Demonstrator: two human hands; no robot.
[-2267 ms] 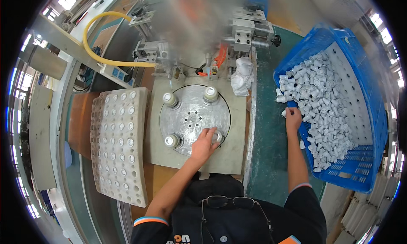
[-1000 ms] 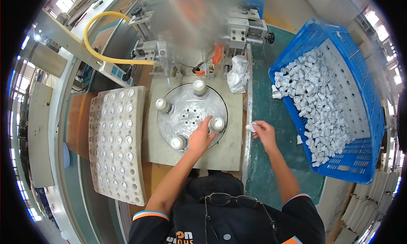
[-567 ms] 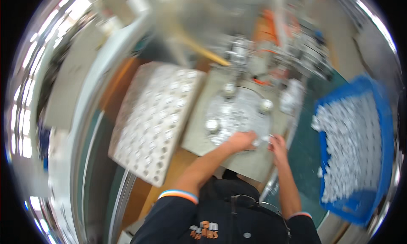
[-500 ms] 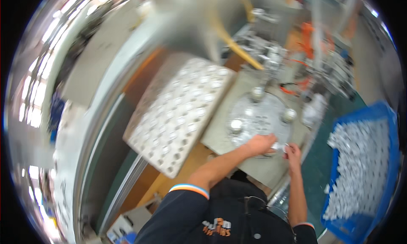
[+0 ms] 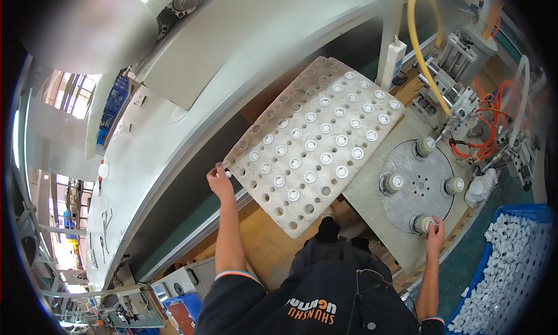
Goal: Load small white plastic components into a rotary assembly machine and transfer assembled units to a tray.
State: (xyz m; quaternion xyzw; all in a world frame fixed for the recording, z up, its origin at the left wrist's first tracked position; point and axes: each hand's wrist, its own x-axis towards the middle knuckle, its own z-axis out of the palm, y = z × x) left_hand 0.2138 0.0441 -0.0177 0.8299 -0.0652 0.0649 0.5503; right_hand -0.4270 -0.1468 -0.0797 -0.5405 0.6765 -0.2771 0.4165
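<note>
My left hand (image 5: 220, 182) is closed in a pinch at the left corner of a pale, hole-filled board (image 5: 273, 210). A small white part (image 5: 228, 174) shows at its fingertips, mostly hidden by the fingers. Round white parts with silvery tops (image 5: 310, 176) sit in rows in many of the board's holes. On the right, my right hand (image 5: 435, 237) pinches a white part (image 5: 425, 223) in the nearest holder of a round metal turntable (image 5: 401, 213). Other holders on the turntable carry similar pale round parts (image 5: 394, 182).
A blue crate (image 5: 485, 259) of small white parts (image 5: 504, 259) stands at the right. Beyond the turntable are metal cylinders (image 5: 456, 56), a yellow hose (image 5: 414, 27) and orange tubing (image 5: 494, 117). A white cloth (image 5: 481, 187) lies beside the turntable. A long curved pale counter (image 5: 174, 125) runs along the left.
My left hand has moved from the turntable to the board's left corner, with a small white part in it. My right hand stays by the turntable's near holder. The view has swung left.
</note>
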